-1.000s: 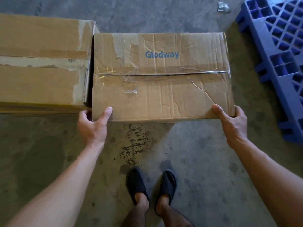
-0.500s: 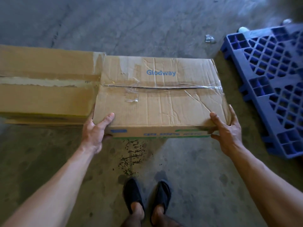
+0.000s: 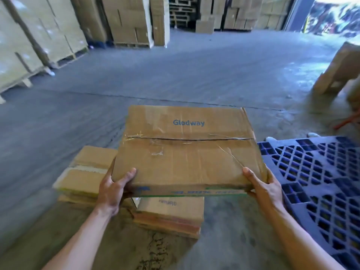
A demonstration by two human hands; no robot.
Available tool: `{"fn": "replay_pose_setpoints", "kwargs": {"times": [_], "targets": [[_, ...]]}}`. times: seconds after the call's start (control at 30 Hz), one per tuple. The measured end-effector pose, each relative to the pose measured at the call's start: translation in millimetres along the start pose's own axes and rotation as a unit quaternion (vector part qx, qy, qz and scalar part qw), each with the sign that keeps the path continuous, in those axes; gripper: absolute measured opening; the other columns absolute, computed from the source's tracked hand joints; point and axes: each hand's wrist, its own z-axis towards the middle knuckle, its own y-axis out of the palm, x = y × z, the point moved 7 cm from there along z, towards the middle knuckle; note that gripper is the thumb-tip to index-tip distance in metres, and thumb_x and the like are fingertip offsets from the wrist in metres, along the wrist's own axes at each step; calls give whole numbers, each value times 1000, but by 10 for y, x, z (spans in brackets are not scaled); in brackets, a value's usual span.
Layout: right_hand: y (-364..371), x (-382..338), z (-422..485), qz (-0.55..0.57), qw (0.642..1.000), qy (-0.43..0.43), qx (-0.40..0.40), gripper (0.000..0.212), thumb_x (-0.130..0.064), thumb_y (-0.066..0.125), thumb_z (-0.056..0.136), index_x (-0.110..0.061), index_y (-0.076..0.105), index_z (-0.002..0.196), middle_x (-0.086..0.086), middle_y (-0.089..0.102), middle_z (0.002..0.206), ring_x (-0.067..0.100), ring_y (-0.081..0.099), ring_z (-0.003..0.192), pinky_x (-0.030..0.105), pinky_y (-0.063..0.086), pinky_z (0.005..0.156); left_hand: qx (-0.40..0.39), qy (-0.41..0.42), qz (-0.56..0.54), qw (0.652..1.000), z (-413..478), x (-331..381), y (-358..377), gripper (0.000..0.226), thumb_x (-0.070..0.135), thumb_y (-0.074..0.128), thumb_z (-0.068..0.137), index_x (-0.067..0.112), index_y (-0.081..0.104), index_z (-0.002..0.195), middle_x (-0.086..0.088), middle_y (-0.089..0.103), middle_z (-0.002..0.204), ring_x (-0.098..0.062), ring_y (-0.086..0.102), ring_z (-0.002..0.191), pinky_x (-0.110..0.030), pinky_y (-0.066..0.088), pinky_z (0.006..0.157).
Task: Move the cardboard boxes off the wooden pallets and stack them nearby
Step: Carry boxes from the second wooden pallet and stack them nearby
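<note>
A creased cardboard box (image 3: 187, 149) printed "Glodway", taped across its top, hangs in the air in front of me. My left hand (image 3: 114, 189) grips its near left corner, thumb on top. My right hand (image 3: 263, 189) grips the near right corner the same way. Below the lifted box, another cardboard box (image 3: 169, 215) lies on the floor, with its "Glodway" print upside down. To the left of that one lies a third taped box (image 3: 85, 172), partly hidden by the raised box.
A blue plastic pallet (image 3: 319, 184) lies on the concrete floor at the right. Tall stacks of boxes on wooden pallets (image 3: 126, 26) stand at the back and along the left wall. Another tilted box (image 3: 342, 69) shows at the far right edge.
Both hands have lifted the Glodway box up off the box below it. My head has risen, so the warehouse behind comes into view.
</note>
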Motion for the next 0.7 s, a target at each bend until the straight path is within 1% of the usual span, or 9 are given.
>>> {"fn": "replay_pose_setpoints", "kwargs": {"times": [0.13,0.23,0.3,0.37,0.4,0.5,0.57,0.63,0.7], "targets": [[-119,-452,106,-6,996,-47,-73,62,-27,81,83,-14,57,139,9,67,118,10,66,84,16,55,50,62,55,-27,996,-663,286,40,62,47,91,57,36,70,115,-3,74,113,-31,68,109,-59,57,87],[-190,-678,41,6,990,-68,-124,64,-29,82,81,-17,55,138,3,65,114,12,65,87,18,57,53,102,87,-55,989,-1223,384,57,63,46,89,57,40,68,116,-1,75,112,-30,69,106,-58,57,85],[-192,-778,-65,22,985,-66,-161,66,-33,83,75,-23,55,134,-5,64,109,13,65,89,25,61,62,142,103,-68,982,-1635,401,2,66,46,89,55,43,67,118,-1,75,110,-30,70,100,-50,60,72],[-169,-825,-223,34,977,-61,-201,66,-37,83,68,-29,54,127,-10,63,104,16,65,91,38,62,78,175,120,-70,975,-2070,428,-99,71,48,88,54,42,66,122,-4,75,108,-31,69,92,-39,57,55],[-167,-840,-325,31,973,-62,-218,68,-40,83,67,-30,53,128,-10,62,106,20,65,95,44,60,86,194,125,-72,970,-2290,437,-159,75,48,88,54,40,65,124,-5,74,108,-31,68,90,-36,55,53],[-207,-850,-651,13,966,-64,-249,85,-46,83,68,-28,47,143,-4,58,123,28,61,110,52,54,99,239,125,-73,960,-2919,439,-351,69,48,89,51,30,71,115,-8,74,103,-38,68,90,-36,54,52],[-250,-841,-933,1,959,-64,-275,89,-48,82,69,-28,44,146,-2,55,130,31,59,114,54,52,102,262,130,-71,953,-3364,416,-478,63,45,91,52,21,73,107,-11,74,97,-44,69,90,-36,52,49],[-303,-788,-1206,-12,953,-69,-295,92,-50,83,69,-29,41,148,1,54,137,34,58,120,56,51,102,280,142,-79,946,-3824,364,-595,55,35,92,59,17,72,108,-8,74,94,-39,68,91,-39,53,54],[-398,-681,-1505,-28,947,-72,-311,95,-52,84,68,-30,40,150,1,53,139,35,56,123,59,50,102,298,152,-94,938,-4333,268,-710,46,25,88,70,18,70,112,-3,74,93,-31,67,91,-47,55,64]]}}
